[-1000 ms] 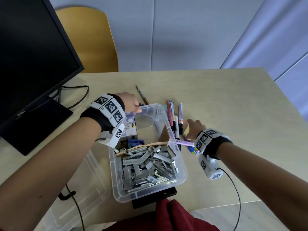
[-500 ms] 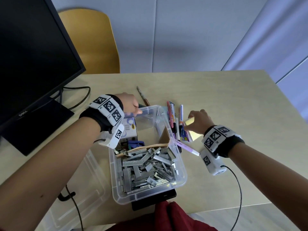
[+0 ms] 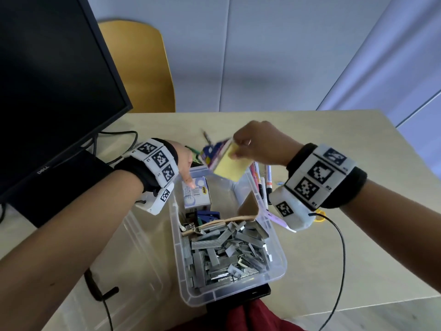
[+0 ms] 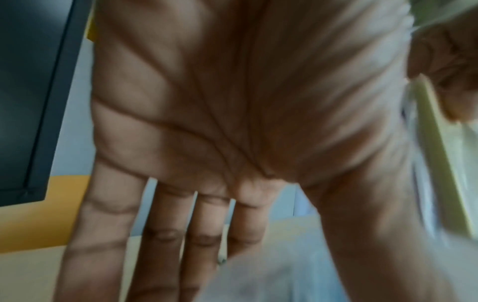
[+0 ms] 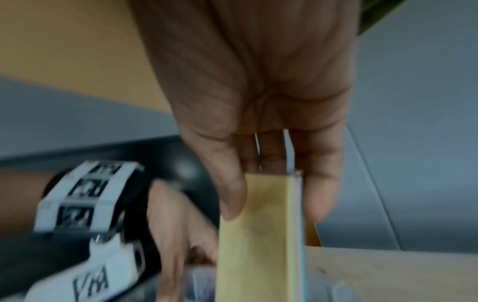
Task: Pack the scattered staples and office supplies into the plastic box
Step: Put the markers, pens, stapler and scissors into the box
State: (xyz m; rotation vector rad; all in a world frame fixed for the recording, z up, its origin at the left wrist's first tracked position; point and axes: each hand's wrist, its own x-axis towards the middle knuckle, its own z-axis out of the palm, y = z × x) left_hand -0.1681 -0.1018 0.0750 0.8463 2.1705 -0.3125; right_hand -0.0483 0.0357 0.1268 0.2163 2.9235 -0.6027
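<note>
A clear plastic box [image 3: 279, 266] stands in front of me. Loose grey staples [image 3: 229, 254] fill its near part behind a cardboard divider [image 3: 248, 206]. A purple-white staple box [image 3: 196, 194] stands in the far left part. My right hand [image 3: 235, 149] pinches a yellow sticky note pad [image 3: 230, 169] with a purple-blue cover, tilted in the air above the box's far end. In the right wrist view the pad [image 5: 258, 235] hangs between thumb and fingers. My left hand [image 3: 186, 163] is at the far left rim, fingers [image 4: 165, 235] straight, thumb on the staple box.
Several pens [image 3: 265, 180] lie on the table right of the box, and one more pen [image 3: 205, 137] lies beyond it. A clear lid [image 3: 133, 259] lies on the left. A black monitor [image 3: 47, 80] fills the left. A wrist cable [image 3: 341, 259] trails on the right.
My right hand picked the sticky note pad up from the table right of the box and carried it up and left over the box's far end. The left hand stayed at the far rim.
</note>
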